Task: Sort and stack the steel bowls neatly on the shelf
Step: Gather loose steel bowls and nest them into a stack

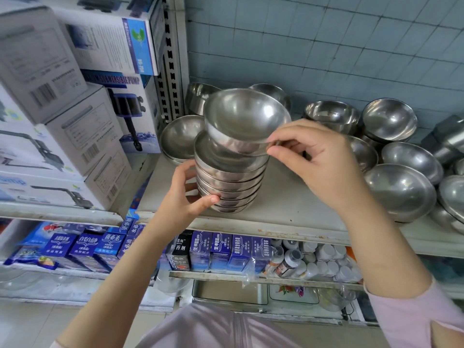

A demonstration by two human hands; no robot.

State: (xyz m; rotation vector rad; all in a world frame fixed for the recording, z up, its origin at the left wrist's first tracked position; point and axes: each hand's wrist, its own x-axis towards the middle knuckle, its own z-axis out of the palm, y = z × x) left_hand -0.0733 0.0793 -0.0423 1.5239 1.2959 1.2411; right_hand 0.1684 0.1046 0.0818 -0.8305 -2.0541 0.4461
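The right hand (319, 162) is closed in a pinch on the near right rim of the top bowl (246, 119), thumb and forefinger meeting on the thin steel edge. This bowl is held tilted, its hollow turned towards the near side, directly over the stack (228, 183); whether its base touches the bowl beneath cannot be told. The stack is made of round, shallow steel bowls nested one inside another, and it is set near the front edge of the painted metal shelf (288, 204). The left hand (190, 194) is curled round the stack's near left side, with the thumb pressed low against it.

A single bowl (180, 136) is seen just left of the stack. Loose bowls (399, 189) of the same polished, dulled steel are crowded at the right, some tipped, some nested in pairs. Printed cardboard pump boxes (75, 109) are piled at the left. On the lower shelf, blue cartons (213, 249) are lined up beside white-capped bottles (321, 262).
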